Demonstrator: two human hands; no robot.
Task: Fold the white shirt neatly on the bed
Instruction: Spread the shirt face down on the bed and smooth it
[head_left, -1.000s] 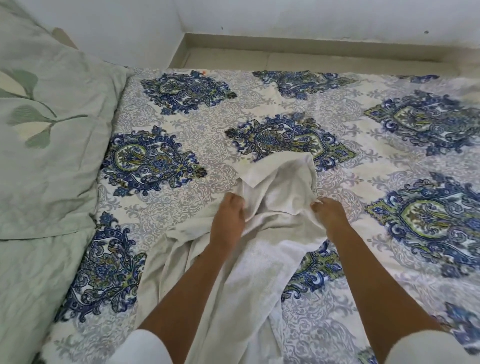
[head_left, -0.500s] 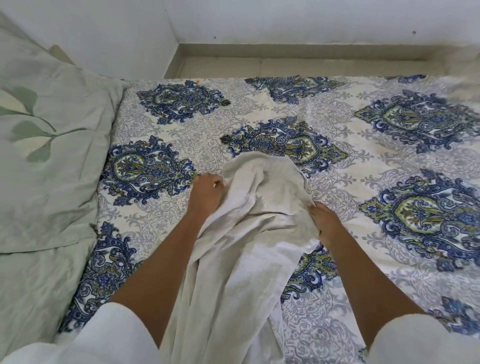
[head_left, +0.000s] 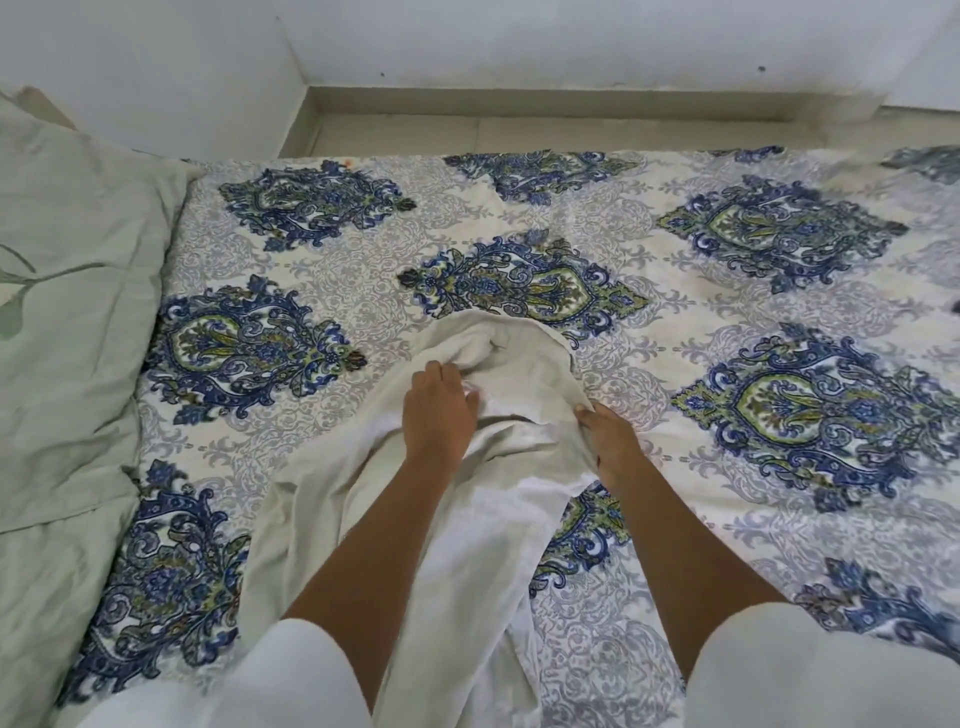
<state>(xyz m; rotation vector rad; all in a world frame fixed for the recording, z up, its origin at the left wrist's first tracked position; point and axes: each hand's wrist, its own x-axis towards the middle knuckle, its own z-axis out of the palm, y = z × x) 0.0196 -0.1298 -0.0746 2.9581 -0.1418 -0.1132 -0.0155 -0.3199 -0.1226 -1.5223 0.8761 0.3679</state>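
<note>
At the far left a pale green pillow (head_left: 72, 234) with a leaf print lies along the left edge of the bed (head_left: 701, 322), its near end overlapping a plain green cloth (head_left: 47, 597) that runs toward the near left corner. Just right of it begins the bed's cover, cream with grey scrollwork and large blue and green medallions, spreading to the right edge of view. The shirt (head_left: 457, 571) lies rumpled and unfolded on the cover a little left of the middle, a long strip running from the near edge, between the person's forearms, out to a bunched, rounded far end that touches the central medallion; a flap of it spreads flat to the left of the left forearm. The left sleeve (head_left: 280, 670) is white and shows at the near edge. The left hand (head_left: 435, 410) rests on the shirt just short of the bunched end, back upward, its fingers curled into the folds and gripping the cloth. The right hand (head_left: 615, 444) sits at the shirt's right edge, a little nearer than the left, thumb and fingers pinching that edge against the cover. The right sleeve (head_left: 810, 670), also white, fills the near right corner. Beyond the bed's far edge a strip of floor (head_left: 519, 130) meets a white wall (head_left: 519, 41).
</note>
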